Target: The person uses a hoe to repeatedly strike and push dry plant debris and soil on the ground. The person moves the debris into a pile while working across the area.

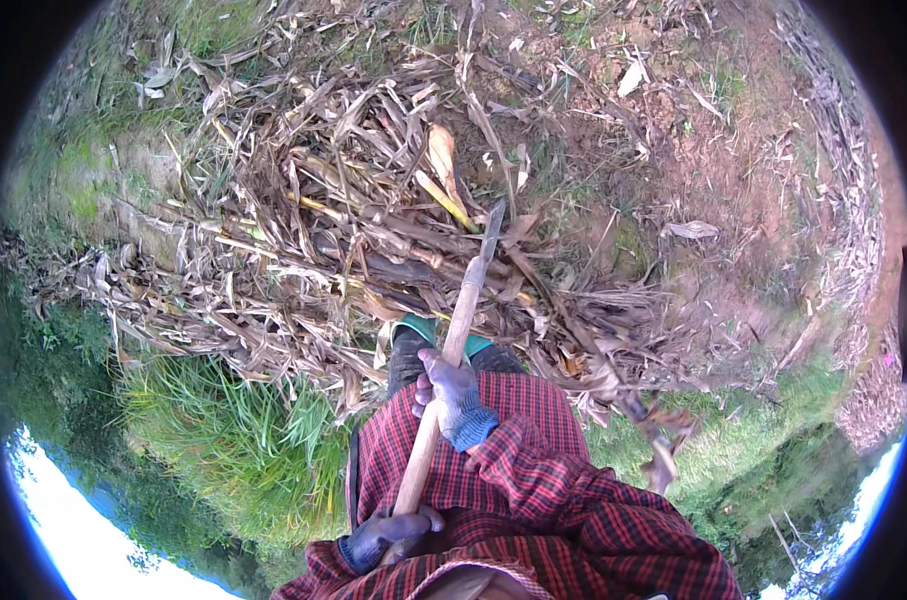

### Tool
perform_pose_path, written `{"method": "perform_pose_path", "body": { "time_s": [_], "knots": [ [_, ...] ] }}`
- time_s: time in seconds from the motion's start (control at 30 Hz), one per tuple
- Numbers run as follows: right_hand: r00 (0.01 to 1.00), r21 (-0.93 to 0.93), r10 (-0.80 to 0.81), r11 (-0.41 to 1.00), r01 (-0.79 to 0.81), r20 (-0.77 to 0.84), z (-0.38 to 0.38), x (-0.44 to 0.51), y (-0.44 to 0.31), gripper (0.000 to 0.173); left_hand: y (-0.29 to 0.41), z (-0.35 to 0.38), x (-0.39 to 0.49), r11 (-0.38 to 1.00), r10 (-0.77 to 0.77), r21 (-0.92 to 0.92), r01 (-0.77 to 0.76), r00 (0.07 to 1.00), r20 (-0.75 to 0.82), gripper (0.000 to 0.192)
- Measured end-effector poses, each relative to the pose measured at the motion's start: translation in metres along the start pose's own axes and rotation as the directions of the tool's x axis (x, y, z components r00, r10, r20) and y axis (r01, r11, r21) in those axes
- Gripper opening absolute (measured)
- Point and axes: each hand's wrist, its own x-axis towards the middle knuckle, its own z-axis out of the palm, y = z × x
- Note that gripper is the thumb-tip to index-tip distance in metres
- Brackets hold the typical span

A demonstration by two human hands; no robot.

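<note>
A long wooden handle (462, 319) with a metal head (491, 232) slants across my body, its tip over a heap of dry corn stalks (378, 225). My right hand (452, 390), in a purple-grey coated glove with a blue knit cuff, is closed around the middle of the handle. Lower down, near my waist, my left hand (393, 534) in a matching glove grips the handle's rear part. Just left of the metal tip lies a yellow-green stalk piece (446, 201) with a pale husk (442, 154).
Dry leaves and stalks spread around my green-topped boots (417, 325). Tall green grass (251, 435) grows at the lower left. Bare reddish soil (723, 165) with scattered husks lies at the right, and a strip of dry stalks (851, 180) runs along the far right.
</note>
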Motion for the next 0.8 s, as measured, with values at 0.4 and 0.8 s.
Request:
{"method": "perform_pose_path", "body": {
  "time_s": [0.4, 0.8],
  "knots": [
    [0.997, 0.023, 0.014, 1.0, -0.016, 0.071, -0.015, 0.04, -0.001, 0.02, 0.031, 0.02, 0.02, 0.954, -0.247, -0.235, 0.186, 0.932, -0.264, 0.026],
    [0.978, -0.114, -0.1, 0.986, 0.122, 0.184, 0.03, 0.04, -0.025, 0.02, 0.024, -0.009, 0.003, 0.824, 0.164, -0.557, -0.1, 0.984, 0.067, 0.03]
  ]
}}
